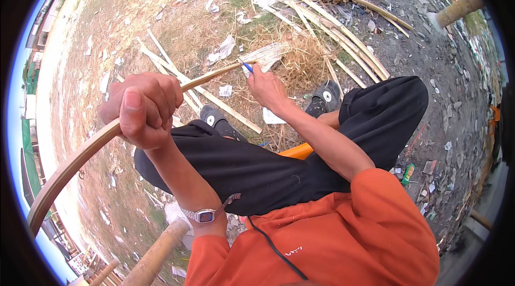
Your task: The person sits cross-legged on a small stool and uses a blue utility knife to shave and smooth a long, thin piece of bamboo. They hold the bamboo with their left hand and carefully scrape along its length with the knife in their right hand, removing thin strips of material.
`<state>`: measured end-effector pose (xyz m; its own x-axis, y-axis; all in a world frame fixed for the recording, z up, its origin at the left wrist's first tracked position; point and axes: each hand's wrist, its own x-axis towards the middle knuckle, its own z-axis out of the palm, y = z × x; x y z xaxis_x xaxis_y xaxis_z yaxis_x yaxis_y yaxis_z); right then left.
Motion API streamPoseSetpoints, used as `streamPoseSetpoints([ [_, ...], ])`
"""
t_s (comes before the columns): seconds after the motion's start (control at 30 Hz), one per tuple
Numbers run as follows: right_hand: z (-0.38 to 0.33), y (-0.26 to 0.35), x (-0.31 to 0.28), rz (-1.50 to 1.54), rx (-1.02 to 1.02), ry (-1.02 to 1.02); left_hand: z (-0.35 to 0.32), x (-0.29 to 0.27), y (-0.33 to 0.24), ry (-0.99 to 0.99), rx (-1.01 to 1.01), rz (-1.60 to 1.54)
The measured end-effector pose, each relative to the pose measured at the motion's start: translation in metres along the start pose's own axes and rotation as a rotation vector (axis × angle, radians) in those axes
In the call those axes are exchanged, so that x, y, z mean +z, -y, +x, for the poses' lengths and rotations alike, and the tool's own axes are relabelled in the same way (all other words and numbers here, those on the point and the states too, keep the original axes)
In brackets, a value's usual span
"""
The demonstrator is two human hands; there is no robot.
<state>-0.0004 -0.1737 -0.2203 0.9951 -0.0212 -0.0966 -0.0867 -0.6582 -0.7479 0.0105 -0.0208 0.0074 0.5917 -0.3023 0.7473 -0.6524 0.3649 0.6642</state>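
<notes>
My left hand (pixel 145 106) is closed in a fist round a long split bamboo strip (pixel 75 165). The strip bends down past the left edge of the view and runs forward from my fist to a thin end. At that end my right hand (pixel 268 90) grips a small blue-handled tool (pixel 247 66). Its narrow tip meets or lies very near the strip; its exact kind is too small to make out. Just beyond, a pale flat piece of wood (pixel 271 53) lies by a heap of curly shavings (pixel 308 61).
Long bamboo strips (pixel 343 34) lie in a bundle at the far right, and others (pixel 214 98) cross near my left shoe (pixel 213 117). Thick poles (pixel 460 10) stand at both sides. Under me is something orange (pixel 296 151). Paper scraps litter the ground.
</notes>
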Motion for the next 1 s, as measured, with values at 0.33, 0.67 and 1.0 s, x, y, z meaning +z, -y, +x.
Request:
streamPoseSetpoints([
  [0.33, 0.007, -0.006, 0.001, -0.008, 0.080, 0.069, 0.001, -0.002, 0.003, -0.006, 0.003, -0.085],
  [0.67, 0.029, -0.042, 0.019, -0.004, 0.047, -0.021, 0.000, -0.012, 0.006, -0.097, -0.021, -0.137],
  [1.0, 0.041, -0.031, 0.023, 0.023, 0.084, 0.034, -0.001, -0.020, 0.002, -0.117, -0.028, -0.101],
])
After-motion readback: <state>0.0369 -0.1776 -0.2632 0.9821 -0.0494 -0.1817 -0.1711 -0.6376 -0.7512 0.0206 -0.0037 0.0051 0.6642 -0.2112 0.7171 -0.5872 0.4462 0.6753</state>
